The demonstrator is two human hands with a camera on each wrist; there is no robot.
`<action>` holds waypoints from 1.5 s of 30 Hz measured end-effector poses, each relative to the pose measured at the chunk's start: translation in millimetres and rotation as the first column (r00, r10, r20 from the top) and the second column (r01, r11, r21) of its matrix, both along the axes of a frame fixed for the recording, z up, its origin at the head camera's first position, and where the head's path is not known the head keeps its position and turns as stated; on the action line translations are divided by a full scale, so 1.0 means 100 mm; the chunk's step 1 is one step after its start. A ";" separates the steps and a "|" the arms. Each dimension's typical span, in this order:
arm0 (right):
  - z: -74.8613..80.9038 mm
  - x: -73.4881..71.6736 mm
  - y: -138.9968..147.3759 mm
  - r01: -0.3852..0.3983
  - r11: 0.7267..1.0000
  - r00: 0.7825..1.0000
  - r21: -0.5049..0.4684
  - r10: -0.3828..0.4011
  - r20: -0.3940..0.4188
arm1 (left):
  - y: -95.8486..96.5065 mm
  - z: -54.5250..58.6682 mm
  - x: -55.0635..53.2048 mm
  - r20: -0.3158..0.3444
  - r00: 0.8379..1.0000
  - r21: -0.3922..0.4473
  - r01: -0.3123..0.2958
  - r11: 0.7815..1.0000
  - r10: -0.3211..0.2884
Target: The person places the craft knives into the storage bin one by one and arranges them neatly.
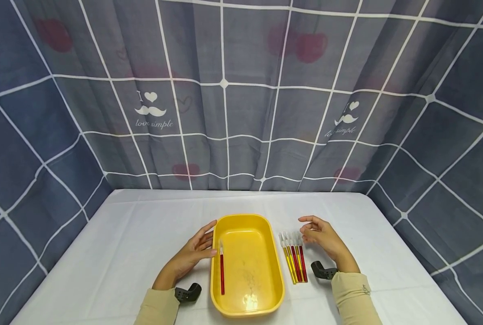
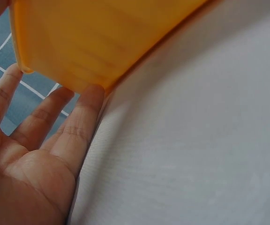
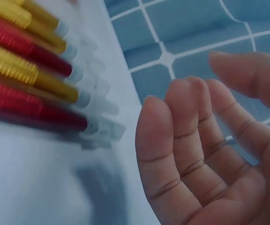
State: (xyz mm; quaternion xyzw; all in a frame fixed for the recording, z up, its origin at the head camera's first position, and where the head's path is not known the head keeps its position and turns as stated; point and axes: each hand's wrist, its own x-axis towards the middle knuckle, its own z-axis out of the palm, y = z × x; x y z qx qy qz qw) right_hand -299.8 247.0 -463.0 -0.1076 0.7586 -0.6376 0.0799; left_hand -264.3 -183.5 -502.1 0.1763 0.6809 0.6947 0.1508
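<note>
A yellow tray stands on the white table, with one red craft knife lying along its left side inside. My left hand rests against the tray's left side. In the left wrist view its spread, fairly straight fingers touch the outer wall, and the thumb is at the rim. Right of the tray lies a row of several red and gold craft knives with clear caps. My right hand hovers beside the capped ends, fingers loosely bent, holding nothing.
A white cloth covers the table. Grey-blue curtains with white grid lines close off the back and both sides. Each wrist carries a black camera mount.
</note>
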 end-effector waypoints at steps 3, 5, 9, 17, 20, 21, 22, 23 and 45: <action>-0.08 -0.03 0.03 -0.010 1.000 1.000 0.011 0.010 0.010 | 0.00 0.00 0.01 -0.005 1.000 -0.002 0.001 1.000 -0.001; -0.13 -0.05 0.04 -0.013 1.000 1.000 0.009 0.012 0.014 | -0.01 0.00 0.01 -0.010 1.000 -0.005 0.002 1.000 -0.002; -0.20 -0.08 0.05 0.000 1.000 1.000 0.000 0.000 0.017 | 0.00 0.01 0.01 -0.015 1.000 -0.012 0.000 1.000 0.000; -0.28 -0.07 0.08 -0.018 0.999 1.000 0.043 0.017 0.020 | 0.00 0.01 0.02 -0.020 1.000 -0.012 0.005 1.000 -0.005; -0.30 -0.06 0.09 -0.034 0.996 0.999 0.077 0.033 0.013 | 0.00 0.00 0.02 -0.028 1.000 -0.008 0.011 1.000 -0.011; -0.30 -0.06 0.10 -0.041 0.995 0.999 0.086 0.040 0.008 | 0.00 0.00 0.02 -0.028 1.000 -0.004 0.013 1.000 -0.013; -0.31 -0.06 0.10 -0.047 0.994 0.999 0.100 0.047 0.001 | 0.00 0.00 0.02 -0.030 0.999 -0.001 0.014 1.000 -0.014; -0.31 -0.07 0.10 -0.052 0.993 0.999 0.109 0.052 -0.003 | 0.00 0.00 0.02 -0.030 0.999 0.002 0.015 1.000 -0.015; -0.27 -0.04 0.04 0.017 0.964 1.000 0.267 -0.020 0.010 | 0.01 0.02 0.00 -0.001 1.000 -0.010 -0.003 1.000 0.003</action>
